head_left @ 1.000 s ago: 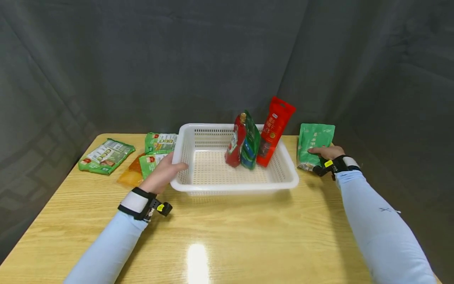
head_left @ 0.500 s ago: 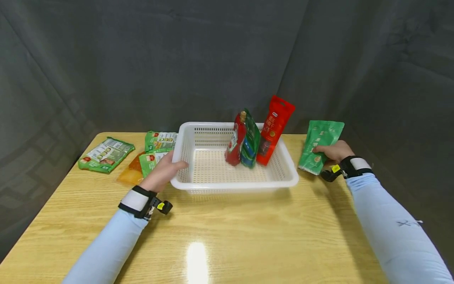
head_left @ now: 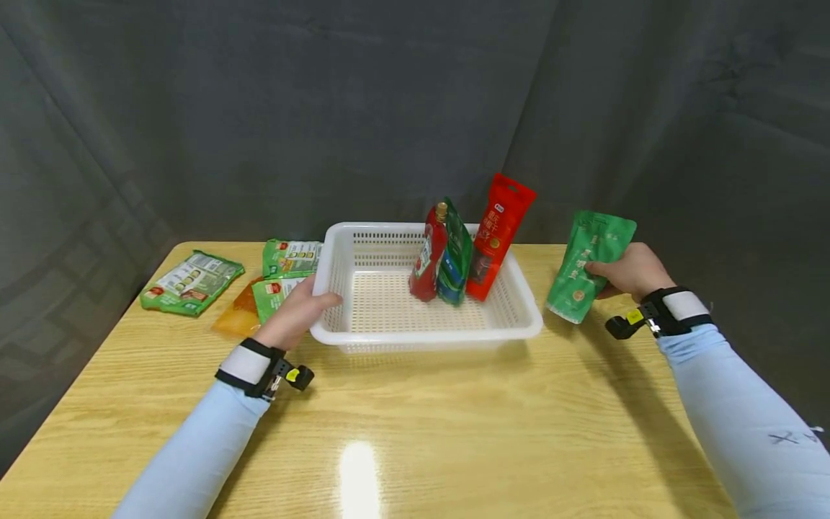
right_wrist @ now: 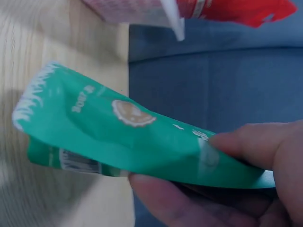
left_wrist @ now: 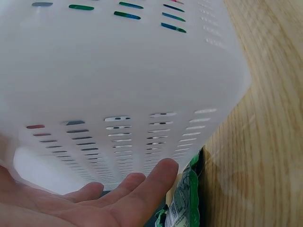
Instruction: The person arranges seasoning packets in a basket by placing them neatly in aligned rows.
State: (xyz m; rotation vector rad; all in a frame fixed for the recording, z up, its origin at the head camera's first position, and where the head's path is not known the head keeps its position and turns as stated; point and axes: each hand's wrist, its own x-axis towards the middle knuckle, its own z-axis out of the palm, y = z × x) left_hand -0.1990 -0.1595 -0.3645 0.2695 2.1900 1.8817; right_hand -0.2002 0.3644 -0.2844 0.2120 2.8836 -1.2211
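Note:
My left hand [head_left: 296, 316] holds the left rim of a white plastic basket [head_left: 415, 337], thumb over the edge inside. In the left wrist view its fingers [left_wrist: 142, 196] lie along the basket's perforated outer wall. A red sauce pouch with a gold cap [head_left: 429, 256], a dark green pouch [head_left: 457, 259] and a tall red packet [head_left: 499, 234] stand in the basket's right half. To the right of the basket, my right hand [head_left: 632, 270] pinches a green pouch [head_left: 586, 263] between thumb and fingers. The pouch is tilted, and in the right wrist view its sides bend inward.
Several green packets lie on the wooden table [head_left: 428, 425] at left, one of them [head_left: 192, 282] apart near the table's left edge. An orange packet [head_left: 238, 311] is partly under another. A grey curtain [head_left: 363, 108] hangs behind the table.
My right hand has lifted the green pouch off the table and moved it to the right, tilting it. My left hand and the basket have stayed almost in place.

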